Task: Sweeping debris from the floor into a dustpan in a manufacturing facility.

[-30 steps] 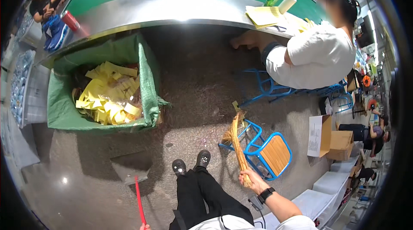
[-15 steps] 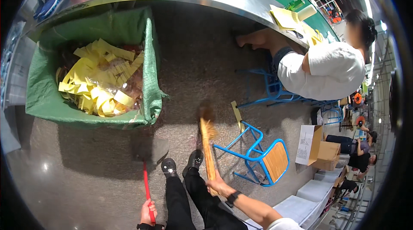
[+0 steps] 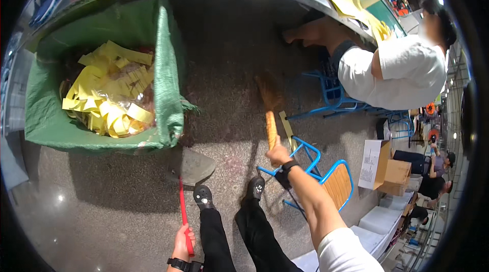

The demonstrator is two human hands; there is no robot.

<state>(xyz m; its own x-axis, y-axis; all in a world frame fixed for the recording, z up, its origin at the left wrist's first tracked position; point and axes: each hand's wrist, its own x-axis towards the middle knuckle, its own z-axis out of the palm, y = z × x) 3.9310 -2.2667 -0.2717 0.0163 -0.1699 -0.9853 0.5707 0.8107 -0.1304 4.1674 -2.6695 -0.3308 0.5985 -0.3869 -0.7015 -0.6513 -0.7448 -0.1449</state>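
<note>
Seen from above, a person stands on a speckled floor beside a green-lined bin (image 3: 168,93) heaped with yellow paper strips. The right hand (image 3: 278,155) is closed around a straw broom (image 3: 270,114), its long axis running away from the body, bristles on the floor to the right of the bin. The left hand (image 3: 183,241) grips the red handle of a dustpan (image 3: 196,166), whose pan rests just below the bin's near corner, left of the broom.

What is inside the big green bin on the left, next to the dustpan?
The green bin holds a loose heap of yellow paper strips, with some brownish scraps among them. The heap covers whatever lies deeper, so the bottom cannot be seen.
</note>
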